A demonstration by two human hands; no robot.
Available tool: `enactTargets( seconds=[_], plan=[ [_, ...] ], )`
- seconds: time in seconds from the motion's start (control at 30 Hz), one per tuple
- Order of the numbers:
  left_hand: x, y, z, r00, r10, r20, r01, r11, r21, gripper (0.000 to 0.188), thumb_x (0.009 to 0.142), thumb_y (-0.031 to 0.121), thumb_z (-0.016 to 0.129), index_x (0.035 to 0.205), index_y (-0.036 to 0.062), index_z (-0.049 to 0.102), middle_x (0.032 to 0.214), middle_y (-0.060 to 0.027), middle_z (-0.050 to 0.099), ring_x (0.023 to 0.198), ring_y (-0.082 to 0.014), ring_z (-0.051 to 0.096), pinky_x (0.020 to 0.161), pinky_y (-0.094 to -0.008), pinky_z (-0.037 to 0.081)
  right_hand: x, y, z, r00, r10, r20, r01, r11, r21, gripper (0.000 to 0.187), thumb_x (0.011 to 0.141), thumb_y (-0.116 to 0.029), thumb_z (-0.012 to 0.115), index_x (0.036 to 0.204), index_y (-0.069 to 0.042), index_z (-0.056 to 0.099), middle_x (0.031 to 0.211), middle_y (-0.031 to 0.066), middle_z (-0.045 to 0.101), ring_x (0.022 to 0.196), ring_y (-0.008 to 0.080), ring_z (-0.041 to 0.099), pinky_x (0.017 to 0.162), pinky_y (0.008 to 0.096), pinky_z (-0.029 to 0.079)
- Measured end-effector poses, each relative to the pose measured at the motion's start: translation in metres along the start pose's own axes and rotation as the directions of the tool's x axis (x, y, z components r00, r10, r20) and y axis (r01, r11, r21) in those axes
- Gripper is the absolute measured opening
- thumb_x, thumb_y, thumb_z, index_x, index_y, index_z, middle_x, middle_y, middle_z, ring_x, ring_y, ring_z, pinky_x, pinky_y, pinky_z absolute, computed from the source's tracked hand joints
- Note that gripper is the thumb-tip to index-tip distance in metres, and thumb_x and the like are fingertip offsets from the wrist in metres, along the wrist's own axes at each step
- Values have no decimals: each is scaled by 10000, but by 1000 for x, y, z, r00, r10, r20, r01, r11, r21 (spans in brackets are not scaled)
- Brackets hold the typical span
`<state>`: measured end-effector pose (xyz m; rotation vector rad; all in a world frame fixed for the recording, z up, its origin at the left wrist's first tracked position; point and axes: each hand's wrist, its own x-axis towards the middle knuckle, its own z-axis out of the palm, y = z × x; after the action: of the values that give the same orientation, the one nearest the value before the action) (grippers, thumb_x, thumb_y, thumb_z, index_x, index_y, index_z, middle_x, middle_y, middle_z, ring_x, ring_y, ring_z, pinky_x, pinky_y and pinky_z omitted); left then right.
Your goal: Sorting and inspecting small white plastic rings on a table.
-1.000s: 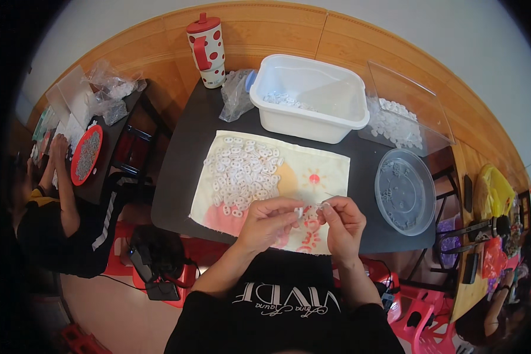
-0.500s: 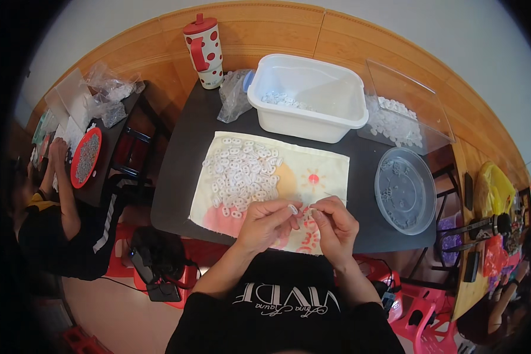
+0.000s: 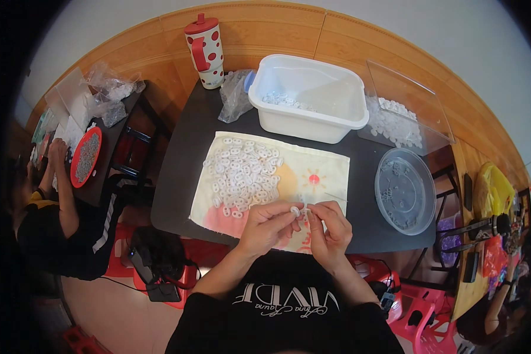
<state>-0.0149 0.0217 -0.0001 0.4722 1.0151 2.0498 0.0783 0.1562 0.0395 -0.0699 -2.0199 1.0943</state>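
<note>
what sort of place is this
Probably a small workshop for hand assembly, though I can't be sure: small white pieces lie heaped on a cloth, a white tub holds more small parts, and another person sits at a separate table.

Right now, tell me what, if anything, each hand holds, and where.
The left hand pinches a small white two-holed piece by its edge between thumb and forefinger; anything in the right hand is too small to tell.

The small pieces [image 3: 245,168] looked like smooth plastic, the mat [image 3: 330,168] like matt cloth. The tub [image 3: 307,127] was glossy plastic, the desk [image 3: 180,177] matt, the panelling [image 3: 265,32] wood.
</note>
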Motion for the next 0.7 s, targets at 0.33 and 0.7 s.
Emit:
enactTargets(
  seconds=[0.33,0.7],
  plan=[
    [0,-1,9,998,30,-50,-26,997,76,228,967,34,601,1170,-35,677,925,-78,691,737,-112,658,527,-197,496,-4,1,2,998,-53,15,53,998,-38,204,829,129,639,1019,56,653,869,161,623,699,260,606,594,312,477],
    [-4,-6,13,983,148,-112,-133,982,132,273,935,-22,627,1207,-7,648,878,-77,691,712,-108,659,538,-196,491,-7,2,2,997,48,60,-50,998,29,206,844,117,631,1041,59,651,891,174,660,750,274,648,652,315,508]
  ],
)
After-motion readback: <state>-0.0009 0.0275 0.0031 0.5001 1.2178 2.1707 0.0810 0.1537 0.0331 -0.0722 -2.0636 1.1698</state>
